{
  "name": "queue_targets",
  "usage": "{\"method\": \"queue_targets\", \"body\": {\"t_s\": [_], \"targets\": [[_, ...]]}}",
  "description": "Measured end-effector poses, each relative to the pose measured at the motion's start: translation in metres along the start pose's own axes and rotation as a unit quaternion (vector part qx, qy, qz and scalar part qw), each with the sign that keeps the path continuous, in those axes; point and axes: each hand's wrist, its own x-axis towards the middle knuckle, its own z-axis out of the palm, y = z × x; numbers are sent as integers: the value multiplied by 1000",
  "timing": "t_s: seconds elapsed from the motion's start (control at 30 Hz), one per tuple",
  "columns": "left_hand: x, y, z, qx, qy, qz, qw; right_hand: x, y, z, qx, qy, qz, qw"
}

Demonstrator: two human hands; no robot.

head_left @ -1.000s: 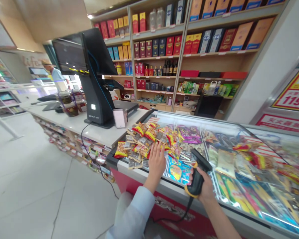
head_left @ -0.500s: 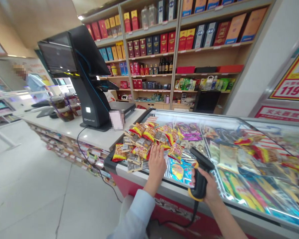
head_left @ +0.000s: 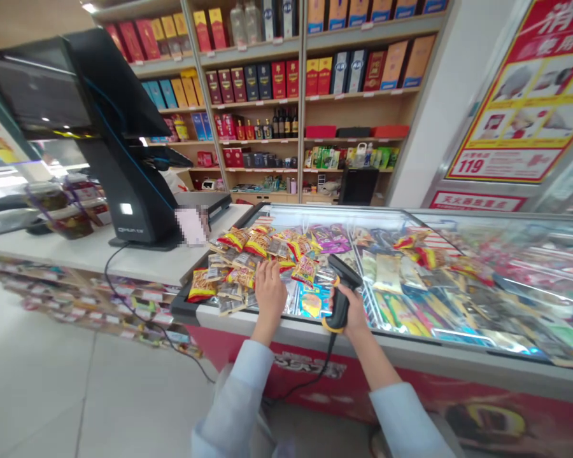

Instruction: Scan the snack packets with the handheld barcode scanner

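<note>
- Gripping: the right hand (head_left: 356,312), right of centre in the frame, is wrapped around the handle of a black-and-yellow handheld scanner (head_left: 340,305). Its forearm rises from the lower right and slants up and to the left.
- Scanner attitude: tilted, handle down, head uppermost and slanting down toward the right. Its cable (head_left: 331,353) drops from the handle base and curves toward the lower centre.
- Left hand (head_left: 271,296): near the centre of the frame, back of the hand uppermost, fingers pointing up the frame, side by side and slightly bent. The fingertips are at the lower right edge of the pile; whether they are closed on a packet cannot be told.
- Left forearm: angled from the bottom edge up and to the right, with a pale blue sleeve (head_left: 236,394) ending short of the wrist.
- Snack packets (head_left: 236,239): red-and-yellow and grey-brown, heaped left of centre on the near left end of the freezer (head_left: 239,321).
- Blue packet (head_left: 312,301): between the two hands, lower than the pile.
</note>
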Motion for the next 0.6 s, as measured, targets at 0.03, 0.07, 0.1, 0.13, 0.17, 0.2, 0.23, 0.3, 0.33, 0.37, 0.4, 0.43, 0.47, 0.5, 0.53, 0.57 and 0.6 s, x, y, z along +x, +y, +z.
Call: {"method": "queue_targets", "body": {"t_s": [0.03, 0.07, 0.1, 0.13, 0.17, 0.2, 0.23, 0.3, 0.33, 0.37, 0.4, 0.43, 0.47, 0.5, 0.53, 0.57, 0.6], "targets": [[1, 0, -1, 2, -2, 0, 1000, 0, 0, 0, 1, 0, -4, 1000], [1, 0, -1, 4, -4, -1, 1000, 1, 0, 1, 3, -2, -5, 1000], [2, 1, -2, 6, -6, -1, 1000, 1, 0, 1, 4, -9, -5, 1000], [2, 2, -3, 7, -8, -2, 1000, 2, 0, 1, 5, -14, -5, 1000], [3, 2, -3, 8, -9, -4, 1000, 2, 0, 1, 4, -20, -4, 1000], [3, 3, -4, 10, -8, -7, 1000, 3, 0, 1, 4, -24, -2, 1000], [3, 3, -4, 12, -8, -9, 1000, 3, 0, 1, 3, -26, -2, 1000], [4, 3, -4, 17, -11, -11, 1000, 3, 0, 1, 3, -31, -2, 999], [4, 3, -4, 19, -14, -11, 1000, 3, 0, 1, 4, -34, -5, 999], [4, 3, -4, 21, -17, -11, 1000, 2, 0, 1, 5, -37, -9, 999], [4, 3, -4, 24, -18, -10, 999, 2, 0, 1, 5, -40, -12, 999], [4, 3, -5, 26, -18, -11, 999, 2, 0, 1, 4, -44, -14, 999], [4, 3, -6, 29, -16, -12, 999, 2, 0, 1, 4, -48, -17, 999], [4, 3, -6, 31, -15, -11, 999, 2, 0, 1, 4, -50, -20, 999], [4, 4, -7, 31, -15, -10, 999, 3, 1, 1, 5, -50, -25, 998], [4, 4, -8, 31, -17, -7, 999, 4, 1, 1, 6, -50, -31, 998], [4, 4, -8, 30, -19, -2, 999, 4, 1, 1, 8, -47, -38, 998]]}}
